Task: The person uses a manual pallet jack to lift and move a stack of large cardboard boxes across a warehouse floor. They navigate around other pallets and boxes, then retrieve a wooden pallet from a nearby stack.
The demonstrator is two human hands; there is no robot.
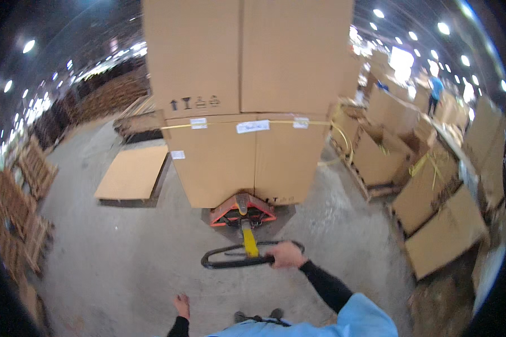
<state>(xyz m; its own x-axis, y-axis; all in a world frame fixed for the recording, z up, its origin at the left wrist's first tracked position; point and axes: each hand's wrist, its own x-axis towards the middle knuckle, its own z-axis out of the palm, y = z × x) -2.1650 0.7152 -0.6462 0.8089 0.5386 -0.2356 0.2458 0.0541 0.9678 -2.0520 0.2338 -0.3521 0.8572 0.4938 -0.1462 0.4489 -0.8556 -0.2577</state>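
My right hand (287, 255) is wrapped round the right side of the black loop handle (230, 263) of a pallet jack. A yellow shaft (249, 241) joins that handle to the jack's orange-red body (230, 216). Tall stacked cardboard boxes (219, 163) stand on the jack just ahead, with a yellow strap (177, 126) and white labels across them. The jack's forks are hidden beneath the load. Low at my left side hangs my left hand (181, 305), loosely open and apart from the handle, with nothing visible in it.
A flat cardboard-topped pallet (132, 174) lies on the concrete floor (112, 241) to the left. Wooden pallets (17, 196) line the far left. Open and collapsed cardboard boxes (447, 230) crowd the right side. Farther back on the right stands a person in blue (435, 92).
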